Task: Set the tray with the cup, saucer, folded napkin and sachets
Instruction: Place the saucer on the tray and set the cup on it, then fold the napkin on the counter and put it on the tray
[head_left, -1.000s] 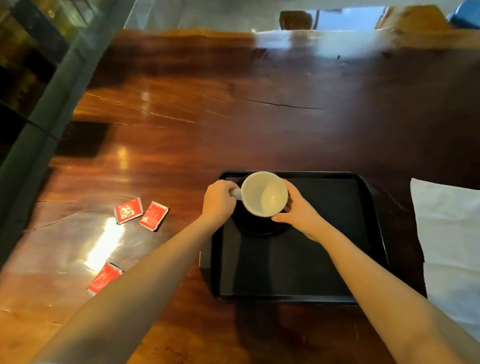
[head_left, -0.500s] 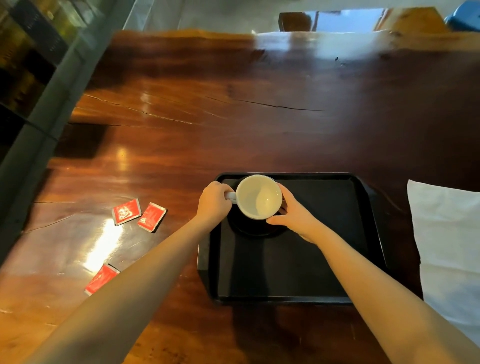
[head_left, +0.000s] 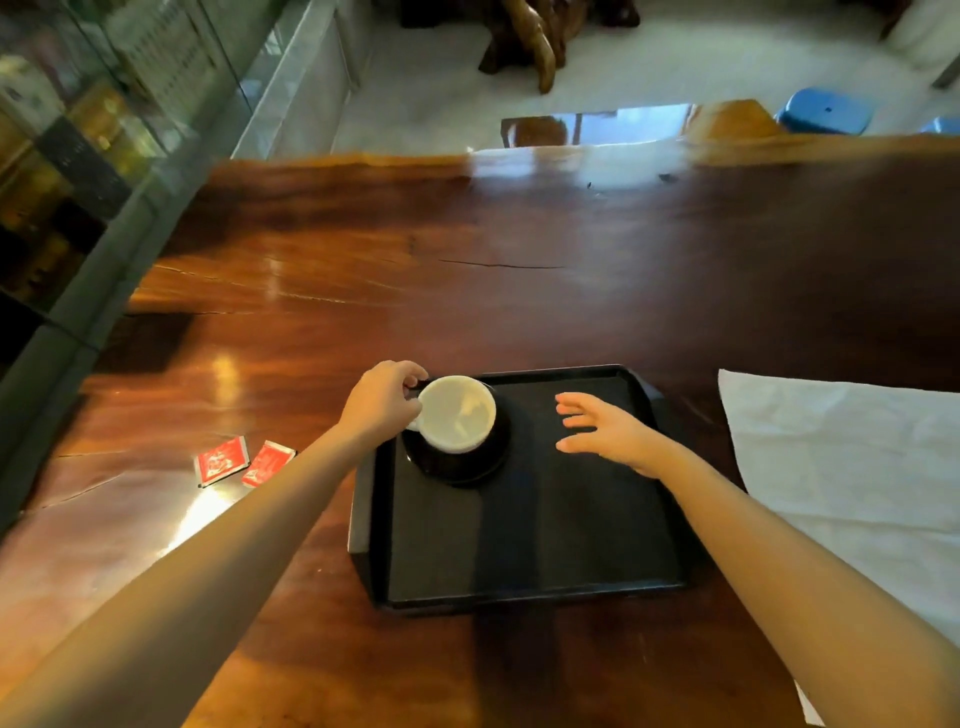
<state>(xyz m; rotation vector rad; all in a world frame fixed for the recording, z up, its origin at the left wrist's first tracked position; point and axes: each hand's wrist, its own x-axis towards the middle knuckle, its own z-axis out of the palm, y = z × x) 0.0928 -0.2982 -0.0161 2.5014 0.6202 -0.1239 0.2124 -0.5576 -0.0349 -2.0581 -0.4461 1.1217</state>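
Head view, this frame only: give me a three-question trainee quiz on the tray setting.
1. True or false: the white ceramic cup stands on the dark round saucer inside the black rectangular tray.
2. Which hand touches the cup? A) left hand B) right hand C) both
3. Fill in: the two red sachets in view lie on the ____, to the tray's left.

Key
1. True.
2. A: the left hand is at the cup's handle; the right hand is spread open over the tray, apart from the cup.
3. Wooden table. The white napkin also lies there, right of the tray.
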